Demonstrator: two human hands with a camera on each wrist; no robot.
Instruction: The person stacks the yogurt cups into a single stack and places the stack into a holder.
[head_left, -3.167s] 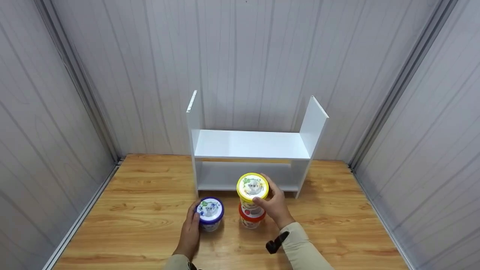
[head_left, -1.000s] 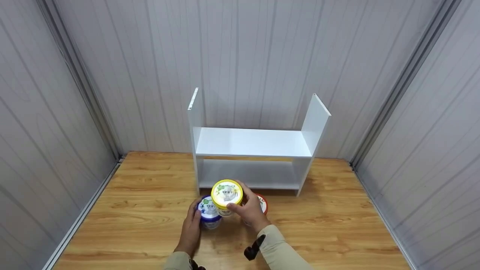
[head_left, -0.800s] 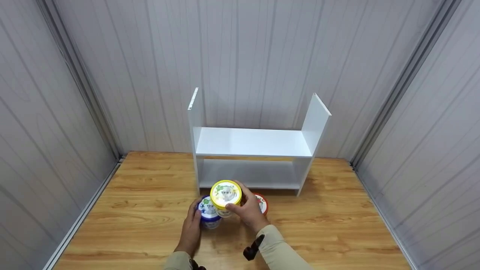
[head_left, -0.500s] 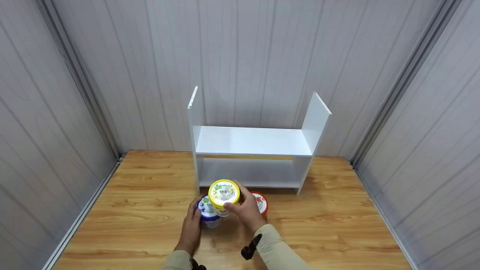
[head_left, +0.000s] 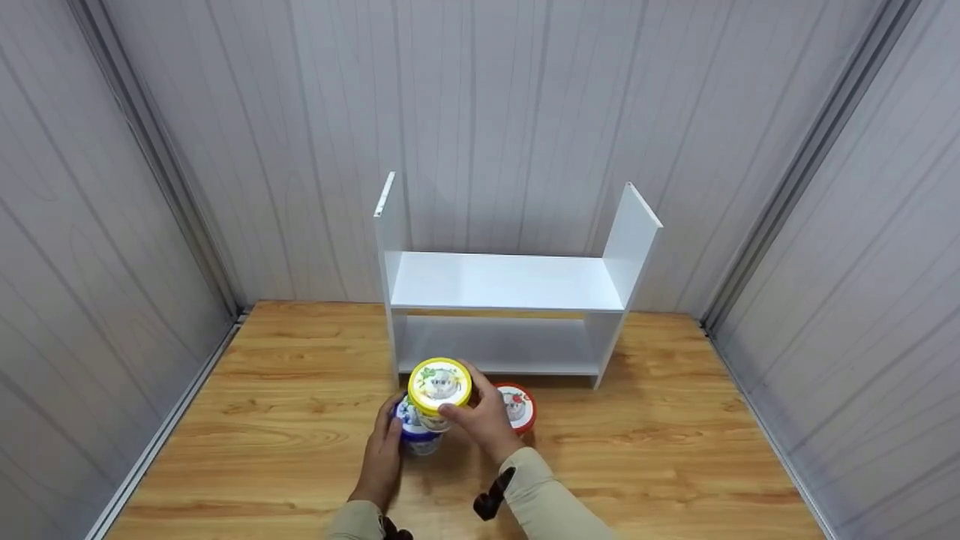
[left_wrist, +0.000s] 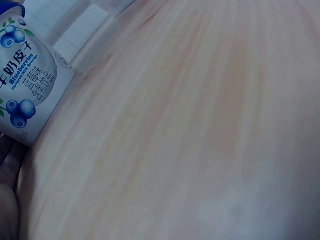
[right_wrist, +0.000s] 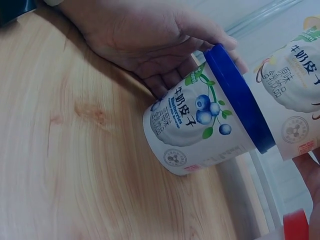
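Beige sleeves (head_left: 556, 501) come in at the near edge, a black wrist strap (head_left: 491, 495) on the right one. Of the two hands, the left (head_left: 381, 457) is curled around the left side of the blue tub (head_left: 411, 429), which stands upright on the wooden counter (head_left: 285, 420). The right hand (head_left: 487, 420) pinches the yellow tub (head_left: 440, 386) between thumb and fingers, right above the blue lid and a little off to the right. Its base meets or nearly meets that lid; I cannot tell if it bears any weight. Judging by how things lie, the yellow tub is over the blue one but not yet released, so that step looks unfinished. The red tub (head_left: 517, 407) stands by itself just beyond the right hand, in neither grip. Behind all three tubs is the white rack (head_left: 510, 281), then the pale panelled wall (head_left: 510, 127).
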